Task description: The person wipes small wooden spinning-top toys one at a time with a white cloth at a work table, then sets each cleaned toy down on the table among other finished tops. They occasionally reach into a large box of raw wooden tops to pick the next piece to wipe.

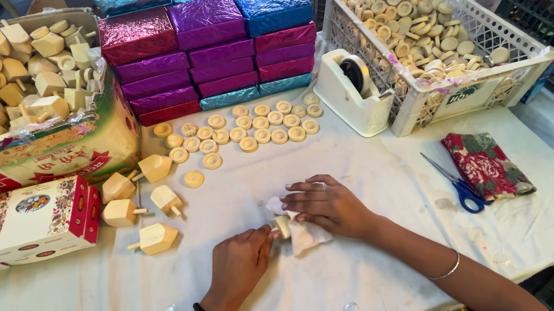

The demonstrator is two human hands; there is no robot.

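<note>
My left hand (pixel 241 260) rests on the white tablecloth, its fingertips closed on a small pale wooden disc (pixel 281 226). My right hand (pixel 329 204) lies flat beside it, pressing down a crumpled white tissue (pixel 303 233) that wraps around the disc. Several wooden spinning tops (pixel 156 237) lie loose to the left of my hands. Rows of small wooden discs (pixel 243 130) sit farther back on the cloth.
A cardboard box of wooden tops (pixel 2 81) stands back left, with printed flat boxes (pixel 33 219) in front. Stacked foil-wrapped boxes (pixel 210 47) fill the back centre. A tape dispenser (pixel 353 90), a white crate of discs (pixel 422 34), blue scissors (pixel 456 185) and a floral pouch (pixel 485 164) lie right.
</note>
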